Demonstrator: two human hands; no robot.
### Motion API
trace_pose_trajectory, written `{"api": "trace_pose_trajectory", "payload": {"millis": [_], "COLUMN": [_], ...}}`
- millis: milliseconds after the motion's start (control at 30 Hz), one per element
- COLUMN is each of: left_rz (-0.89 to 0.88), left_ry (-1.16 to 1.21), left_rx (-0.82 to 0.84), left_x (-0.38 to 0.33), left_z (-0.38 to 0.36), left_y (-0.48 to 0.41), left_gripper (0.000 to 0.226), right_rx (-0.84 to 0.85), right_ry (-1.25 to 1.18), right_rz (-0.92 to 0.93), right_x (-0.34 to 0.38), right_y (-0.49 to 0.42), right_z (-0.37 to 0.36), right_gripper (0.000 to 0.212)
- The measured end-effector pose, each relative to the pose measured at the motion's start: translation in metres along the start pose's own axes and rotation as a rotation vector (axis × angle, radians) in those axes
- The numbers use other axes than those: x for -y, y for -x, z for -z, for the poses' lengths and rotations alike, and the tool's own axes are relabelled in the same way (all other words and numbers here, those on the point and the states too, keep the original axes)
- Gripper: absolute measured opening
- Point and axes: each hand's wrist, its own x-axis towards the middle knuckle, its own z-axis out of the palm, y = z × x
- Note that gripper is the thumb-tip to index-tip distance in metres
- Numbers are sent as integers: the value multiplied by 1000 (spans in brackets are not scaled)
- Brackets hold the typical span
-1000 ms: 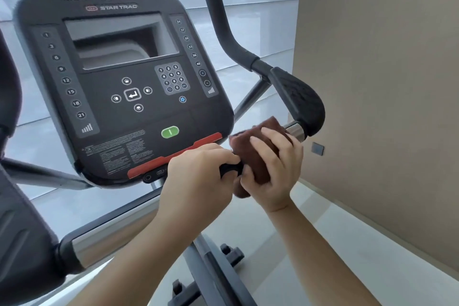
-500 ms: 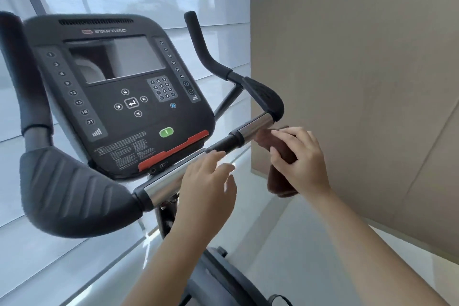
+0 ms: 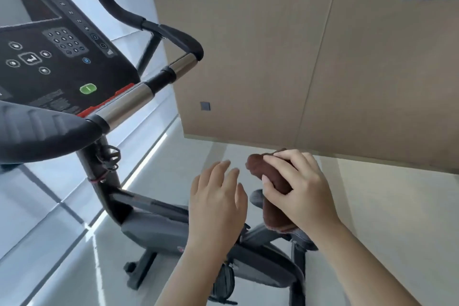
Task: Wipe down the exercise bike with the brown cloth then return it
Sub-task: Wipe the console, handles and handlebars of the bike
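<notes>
Two hands over pale glossy floor (image 3: pixel 372 206) — beige wall (image 3: pixel 273 45) beyond.

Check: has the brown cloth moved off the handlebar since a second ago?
Yes. The brown cloth, in the right hand, now sits below and clear of the chrome handlebar.

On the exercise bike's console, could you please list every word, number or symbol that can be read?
Enter-arrow symbol: white, on the central key of the console.
"I"-like mark: on the green button.
Keypad digits: blurred.
Right-hand column of numbers: blurred.
Warning label: fine print, too small to read.
</notes>
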Motion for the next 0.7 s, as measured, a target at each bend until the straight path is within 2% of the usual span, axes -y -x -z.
{"api": "trace_pose_trajectory", "payload": {"millis": [167, 367, 500, 700], "left_rz": [-112, -167, -233, -217], "left_ry": [90, 164, 183, 202], "left_rx": [31, 49, 79, 114], "left_x": [-45, -107, -164, -272], "left_z": [-9, -31, -61, -129], "left_y": [17, 19, 16, 3], "left_gripper": [25, 24, 25, 24], "right_rx": [56, -35, -102, -149], "right_ry": [103, 208, 253, 285], "right_rz": [-85, -180, -217, -235], "right_x": [-17, -66, -117, -228], "right_y": [36, 58, 72, 89], "right_z": [51, 110, 148, 208], "right_gripper": [32, 31, 32, 29]}}
